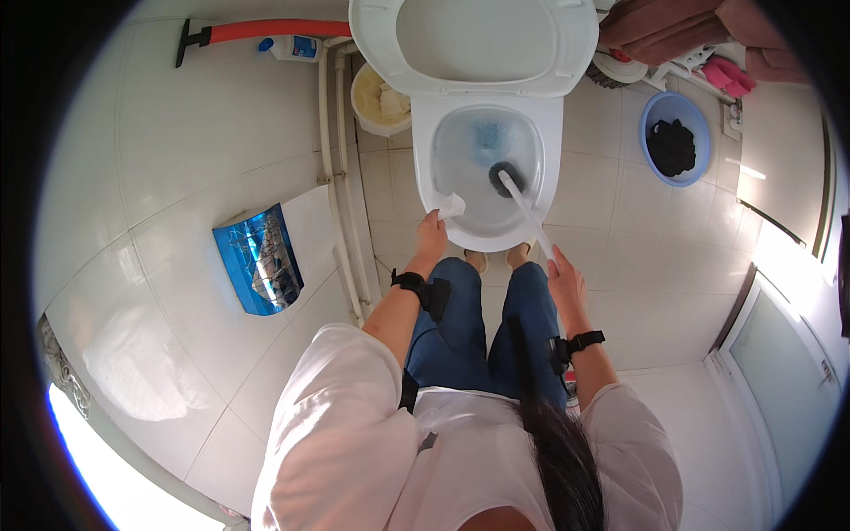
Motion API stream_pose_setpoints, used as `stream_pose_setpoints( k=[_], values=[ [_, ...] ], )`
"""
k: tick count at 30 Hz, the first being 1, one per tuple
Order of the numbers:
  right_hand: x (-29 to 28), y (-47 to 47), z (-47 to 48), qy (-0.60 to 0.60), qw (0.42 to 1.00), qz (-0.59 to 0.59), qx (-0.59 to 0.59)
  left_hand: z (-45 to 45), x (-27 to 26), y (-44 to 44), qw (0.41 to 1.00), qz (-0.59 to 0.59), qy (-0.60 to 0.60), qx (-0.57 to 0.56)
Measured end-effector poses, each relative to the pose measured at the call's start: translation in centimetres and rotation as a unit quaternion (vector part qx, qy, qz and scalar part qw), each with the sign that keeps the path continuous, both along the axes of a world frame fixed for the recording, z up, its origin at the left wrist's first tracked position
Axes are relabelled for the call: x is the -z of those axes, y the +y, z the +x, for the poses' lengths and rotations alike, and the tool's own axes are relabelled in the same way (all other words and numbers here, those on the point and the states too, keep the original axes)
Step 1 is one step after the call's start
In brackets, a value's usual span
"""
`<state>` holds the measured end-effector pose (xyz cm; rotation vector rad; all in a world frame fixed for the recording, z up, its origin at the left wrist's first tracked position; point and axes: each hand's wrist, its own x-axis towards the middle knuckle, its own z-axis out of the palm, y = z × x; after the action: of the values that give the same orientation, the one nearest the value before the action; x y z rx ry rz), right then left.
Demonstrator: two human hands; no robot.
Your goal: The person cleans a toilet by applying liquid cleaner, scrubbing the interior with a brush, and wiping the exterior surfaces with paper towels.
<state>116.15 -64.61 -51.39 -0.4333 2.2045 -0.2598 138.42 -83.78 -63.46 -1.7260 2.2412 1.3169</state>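
My right hand (566,277) grips the white handle of a toilet brush (530,211). Its dark round bristle head is inside the bowl of the white toilet (423,166), towards the right side. Bluish liquid (488,136) shows at the back of the bowl. Between the fingers of my left hand (431,237) is a crumpled piece of white tissue (451,206), held over the bowl's front left rim. The toilet's seat and lid (375,40) are raised. Both wrists carry black straps.
A bin (364,99) with a liner and used paper stands left of the toilet, beside pale vertical pipes (325,133). A blue paper dispenser (259,259) hangs on the left wall. On the right floor is a blue basin (676,182) holding dark cloth. A bottle (292,48) lies at the upper left.
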Motion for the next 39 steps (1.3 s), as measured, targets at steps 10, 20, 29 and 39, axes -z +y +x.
stream_pose_setpoints(
  k=[10, 20, 29, 39],
  values=[
    [7.7, -7.3, 0.8, -0.091, 0.989, -0.114, -0.002, 0.1, -3.0, 4.6, 0.997, 0.047, -0.031, -0.053],
    [1.9, -2.0, 1.3, -0.358, 0.914, -0.058, 0.184, -0.6, -5.1, 5.4, 0.997, 0.038, -0.009, -0.060],
    [-3.1, 8.2, -4.9, 0.022, 0.986, 0.006, -0.165, 0.5, -5.6, 5.4, 0.998, 0.037, 0.014, -0.055],
    [6.5, -5.6, -7.9, 0.243, 0.924, -0.130, -0.267, -0.8, -6.7, 4.3, 0.999, 0.034, 0.010, -0.022]
  ],
)
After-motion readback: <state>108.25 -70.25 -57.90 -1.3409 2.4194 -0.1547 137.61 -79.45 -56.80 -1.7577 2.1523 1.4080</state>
